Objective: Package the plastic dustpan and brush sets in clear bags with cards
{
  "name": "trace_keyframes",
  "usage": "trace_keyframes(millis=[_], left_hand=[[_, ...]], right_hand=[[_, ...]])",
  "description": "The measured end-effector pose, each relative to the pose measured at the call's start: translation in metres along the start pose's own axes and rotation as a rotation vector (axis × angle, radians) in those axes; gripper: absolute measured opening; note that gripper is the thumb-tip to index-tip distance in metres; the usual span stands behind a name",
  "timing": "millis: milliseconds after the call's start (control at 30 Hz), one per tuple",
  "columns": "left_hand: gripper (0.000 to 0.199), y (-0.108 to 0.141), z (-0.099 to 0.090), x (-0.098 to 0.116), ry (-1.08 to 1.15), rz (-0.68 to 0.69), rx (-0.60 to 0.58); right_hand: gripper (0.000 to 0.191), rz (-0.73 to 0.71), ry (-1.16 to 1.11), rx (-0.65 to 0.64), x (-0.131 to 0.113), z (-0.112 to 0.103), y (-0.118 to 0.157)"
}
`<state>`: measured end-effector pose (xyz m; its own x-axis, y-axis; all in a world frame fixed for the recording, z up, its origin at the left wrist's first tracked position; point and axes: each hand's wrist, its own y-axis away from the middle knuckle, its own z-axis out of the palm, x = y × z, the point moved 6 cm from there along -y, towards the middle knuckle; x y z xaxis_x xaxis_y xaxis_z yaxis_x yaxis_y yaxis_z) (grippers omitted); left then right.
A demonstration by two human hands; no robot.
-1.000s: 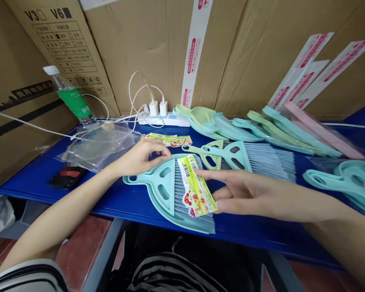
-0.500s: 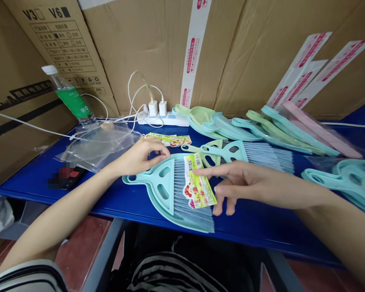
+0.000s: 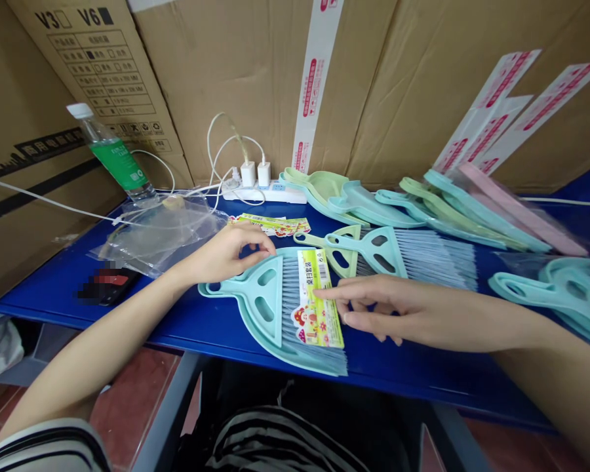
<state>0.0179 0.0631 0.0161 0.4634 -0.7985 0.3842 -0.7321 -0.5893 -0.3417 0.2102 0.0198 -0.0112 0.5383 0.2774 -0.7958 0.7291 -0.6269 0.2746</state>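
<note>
A teal plastic dustpan lies flat on the blue counter, just right of the frame's center, with a grey-blue hand brush nested in it and a bright paper label card lying across the bristles. The person's right hand is spread open and low, its index fingertip at the card's edge, holding nothing. The left hand is loosely curled at the dustpan's upper rim; whether it grips there, I can't tell. The set looks light and stiff, though the smooth plastic may slide, so the handle at its left end looks like the surest hold. The bristles should give softly, and the thin card could shift easily. A second dustpan set lies just beyond, and more sets are stacked toward the right.
</note>
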Motion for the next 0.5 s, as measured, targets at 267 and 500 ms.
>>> trace_keyframes(millis=[267,500], left_hand=[[0.024,0.004,-0.003,-0.006,-0.115,-0.065,-0.065],[0.037,0.015,0.008,-0.018,-0.091,-0.257,-0.341]], right_hand=[[0.062,-0.226,0.595,0.419,-0.003,0.000,-0.009],[0.081,-0.183,0.573,0.183,0.008,0.021,-0.021]])
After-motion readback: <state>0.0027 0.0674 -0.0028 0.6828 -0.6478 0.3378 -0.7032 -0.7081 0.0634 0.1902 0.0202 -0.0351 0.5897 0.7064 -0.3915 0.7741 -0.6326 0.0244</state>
